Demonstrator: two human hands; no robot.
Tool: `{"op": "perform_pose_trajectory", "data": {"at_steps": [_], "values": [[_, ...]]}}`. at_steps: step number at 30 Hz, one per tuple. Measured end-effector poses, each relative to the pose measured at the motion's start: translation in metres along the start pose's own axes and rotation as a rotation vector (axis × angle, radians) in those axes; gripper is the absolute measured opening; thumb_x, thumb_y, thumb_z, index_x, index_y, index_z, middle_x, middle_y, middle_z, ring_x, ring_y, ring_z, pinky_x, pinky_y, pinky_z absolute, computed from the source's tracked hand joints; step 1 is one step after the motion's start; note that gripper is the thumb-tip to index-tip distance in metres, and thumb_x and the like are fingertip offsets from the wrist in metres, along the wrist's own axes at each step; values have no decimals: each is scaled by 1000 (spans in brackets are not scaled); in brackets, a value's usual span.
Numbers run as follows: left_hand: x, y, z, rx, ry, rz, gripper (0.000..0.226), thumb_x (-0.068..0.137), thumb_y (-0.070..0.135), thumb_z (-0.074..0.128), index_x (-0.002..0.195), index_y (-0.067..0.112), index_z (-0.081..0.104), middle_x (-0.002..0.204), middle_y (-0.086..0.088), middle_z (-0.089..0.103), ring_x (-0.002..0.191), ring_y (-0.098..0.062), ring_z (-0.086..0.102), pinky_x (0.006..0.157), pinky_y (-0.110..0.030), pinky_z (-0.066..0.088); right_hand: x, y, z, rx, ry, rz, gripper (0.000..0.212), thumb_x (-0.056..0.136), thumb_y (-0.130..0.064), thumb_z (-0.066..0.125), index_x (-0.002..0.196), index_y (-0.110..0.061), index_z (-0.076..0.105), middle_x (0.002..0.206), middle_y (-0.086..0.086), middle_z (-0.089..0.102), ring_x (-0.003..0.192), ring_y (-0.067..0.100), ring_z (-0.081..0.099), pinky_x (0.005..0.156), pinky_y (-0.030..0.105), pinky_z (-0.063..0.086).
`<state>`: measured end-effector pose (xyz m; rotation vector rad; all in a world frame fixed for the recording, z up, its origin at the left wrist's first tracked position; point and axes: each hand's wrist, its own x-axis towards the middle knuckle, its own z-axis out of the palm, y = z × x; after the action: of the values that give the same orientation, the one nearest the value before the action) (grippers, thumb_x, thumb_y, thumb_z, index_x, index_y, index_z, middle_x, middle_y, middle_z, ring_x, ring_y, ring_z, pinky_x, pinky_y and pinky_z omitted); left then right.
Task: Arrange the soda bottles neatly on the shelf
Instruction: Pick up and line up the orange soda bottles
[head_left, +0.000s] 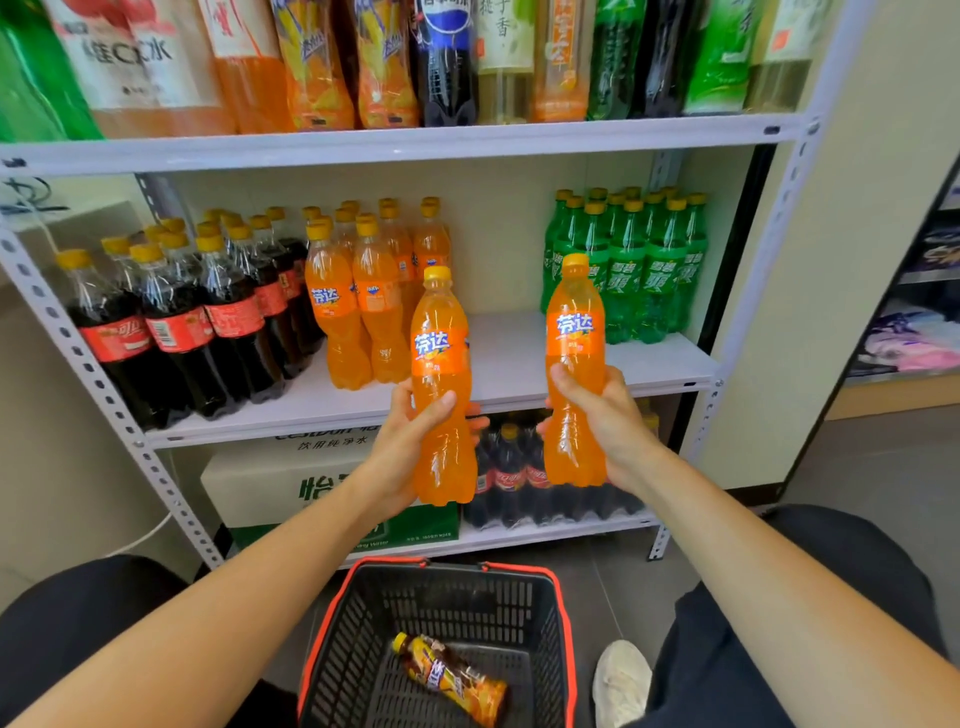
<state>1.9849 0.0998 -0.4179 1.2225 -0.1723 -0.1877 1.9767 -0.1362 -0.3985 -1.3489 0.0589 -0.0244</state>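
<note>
Crouched before the shelf (519, 358), left hand (410, 447) and right hand (602, 415) each grip an orange soda bottle (441, 374) upright; a hurried placement could topple the standing orange row (358, 306).

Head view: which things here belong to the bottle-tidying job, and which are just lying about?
In the job: left hand gripping the first orange bottle; right hand gripping the second orange bottle; orange row on the middle shelf.
Just about: basket; brown bottle lying in it; green-and-white carton; white shoe.
</note>
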Motion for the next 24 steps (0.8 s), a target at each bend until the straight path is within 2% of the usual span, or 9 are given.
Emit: {"op": "perform_pose_trajectory", "data": {"at_steps": [3,5,7,10,12,14,16,20,24], "values": [[0,0,-3,-79,-45,-56,58,82,43,72,136,35,53,113,-4,75,104,-26,74,83,-43,62,0,1,-2,60,-55,27,73,71,-54,77,134,-27,51,110,10,75,90,26,75,72,40,57],[-1,0,-5,-77,-59,-132,57,83,51,69,135,32,56,108,-5,76,95,-22,75,75,-40,62,1,1,-5,107,-100,72,73,74,-57,73,138,-27,54,121,7,71,103,24,70,80,41,55],[-1,-1,-5,-107,-72,-184,52,89,52,64,133,26,58,110,-7,77,96,-22,76,73,-40,62,1,0,-7,137,-145,93,70,76,-54,70,139,-27,54,124,5,70,110,23,68,85,41,55],[2,1,-5,-220,-109,-212,50,95,47,52,136,18,59,126,-11,72,107,-27,73,81,-41,62,0,-1,-10,160,-191,94,62,83,-46,66,137,-18,57,114,7,73,102,24,71,82,42,58],[4,2,-5,-259,-133,-218,53,96,46,49,137,13,59,130,-15,69,105,-28,73,84,-40,61,0,0,-10,216,-228,118,54,91,-45,60,135,-14,58,111,13,72,100,29,72,81,44,59],[5,0,-4,-239,-143,-211,56,95,50,51,135,12,61,127,-17,70,96,-27,74,80,-39,62,1,2,-9,319,-254,173,52,92,-43,56,132,-9,59,112,18,70,99,34,71,86,48,57],[4,-3,-2,-166,-138,-212,65,86,57,64,132,11,63,123,-14,72,91,-24,74,74,-35,62,3,3,-7,359,-252,201,58,84,-48,61,129,-10,61,109,19,70,94,34,71,87,47,56],[7,-3,-5,-48,-105,-178,103,55,57,93,141,17,52,122,-11,74,100,-25,75,72,-35,61,6,7,-9,128,-183,211,89,59,-57,87,137,-27,56,118,10,70,90,26,76,74,41,58],[7,-1,-11,-10,-99,-168,106,49,63,94,136,16,56,109,-12,76,92,-22,76,68,-35,61,8,7,-11,145,-177,187,103,45,-63,94,133,-23,57,113,9,76,102,31,74,72,40,60]]}}
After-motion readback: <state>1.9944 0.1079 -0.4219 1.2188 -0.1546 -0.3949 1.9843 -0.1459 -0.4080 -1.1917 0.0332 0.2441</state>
